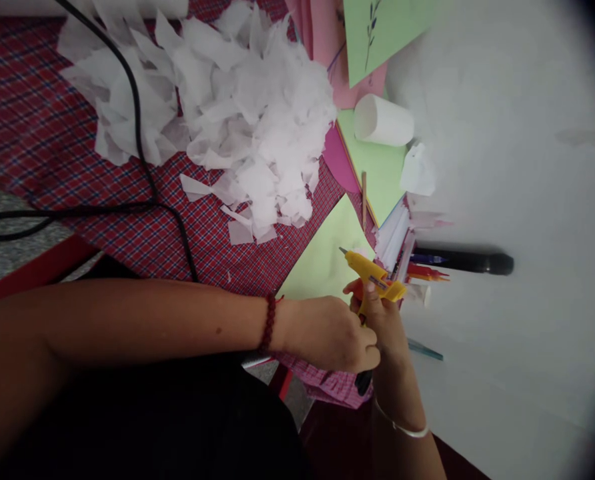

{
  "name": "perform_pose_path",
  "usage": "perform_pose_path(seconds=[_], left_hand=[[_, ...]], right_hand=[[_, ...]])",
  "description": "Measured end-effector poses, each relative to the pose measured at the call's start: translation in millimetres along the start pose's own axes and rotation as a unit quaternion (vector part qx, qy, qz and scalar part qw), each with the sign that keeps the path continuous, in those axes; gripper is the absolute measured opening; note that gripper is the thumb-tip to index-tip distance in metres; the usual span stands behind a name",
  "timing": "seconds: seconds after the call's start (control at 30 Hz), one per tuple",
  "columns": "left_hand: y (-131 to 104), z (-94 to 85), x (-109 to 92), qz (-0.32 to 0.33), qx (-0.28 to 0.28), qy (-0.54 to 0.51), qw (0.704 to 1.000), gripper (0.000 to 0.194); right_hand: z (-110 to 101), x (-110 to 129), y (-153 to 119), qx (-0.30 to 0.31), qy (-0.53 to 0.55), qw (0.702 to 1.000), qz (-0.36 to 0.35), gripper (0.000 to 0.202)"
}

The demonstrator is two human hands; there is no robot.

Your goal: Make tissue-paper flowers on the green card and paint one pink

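Note:
A yellow glue gun (372,272) with a grey nozzle points to the upper left, held in my right hand (385,323), whose thumb lies along its side. My left hand (335,333), with a dark red bracelet at the wrist, is closed just beside the gun's handle; what its fingers grip is hidden. A black object (363,382) shows just below those fingers. Behind the hands lies a light green sheet (322,260).
A large heap of white paper pieces (257,113) covers much of the red checked cloth (37,120). A black cable (137,127) loops across it. Beyond are a white roll (385,120), coloured papers, pens and a black marker (477,261) near the pale wall.

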State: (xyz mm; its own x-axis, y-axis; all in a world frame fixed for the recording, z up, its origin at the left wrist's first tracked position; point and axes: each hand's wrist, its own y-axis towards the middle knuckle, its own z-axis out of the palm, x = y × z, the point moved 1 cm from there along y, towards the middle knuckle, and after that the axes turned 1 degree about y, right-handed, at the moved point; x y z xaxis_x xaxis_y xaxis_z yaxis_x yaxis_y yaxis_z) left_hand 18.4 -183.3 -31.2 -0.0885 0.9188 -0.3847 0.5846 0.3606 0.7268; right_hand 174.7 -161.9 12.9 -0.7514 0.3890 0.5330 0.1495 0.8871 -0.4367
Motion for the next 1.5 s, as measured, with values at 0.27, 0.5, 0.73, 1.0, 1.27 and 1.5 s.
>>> perform_pose_path(seconds=[0.27, 0.5, 0.73, 1.0, 1.27, 1.5], left_hand=[[0, 0.5, -1, -0.014, 0.014, 0.002, 1.000, 0.012], [-1, 2.3, 0, -0.014, 0.011, -0.001, 1.000, 0.012], [-1, -0.3, 1, -0.015, 0.031, 0.001, 0.999, 0.015], [1, -1.1, 2, -0.021, 0.063, 0.001, 0.998, 0.019], [0, -3.0, 3, -0.014, 0.026, 0.016, 0.999, 0.012], [-1, -0.4, 2, -0.012, 0.022, 0.018, 1.000, 0.012]], right_hand=[[5, -9, 6, -0.022, -0.033, 0.999, -0.002, 0.057], [10, -6, 1, -0.002, 0.025, 0.999, -0.023, 0.046], [16, -12, 2, -0.065, 0.001, 0.998, 0.023, 0.048], [16, -21, 3, -0.064, 0.008, 0.997, 0.040, 0.043], [17, -20, 5, -0.076, 0.022, 0.997, 0.027, 0.039], [13, -23, -1, -0.037, 0.031, 0.999, -0.011, 0.038]])
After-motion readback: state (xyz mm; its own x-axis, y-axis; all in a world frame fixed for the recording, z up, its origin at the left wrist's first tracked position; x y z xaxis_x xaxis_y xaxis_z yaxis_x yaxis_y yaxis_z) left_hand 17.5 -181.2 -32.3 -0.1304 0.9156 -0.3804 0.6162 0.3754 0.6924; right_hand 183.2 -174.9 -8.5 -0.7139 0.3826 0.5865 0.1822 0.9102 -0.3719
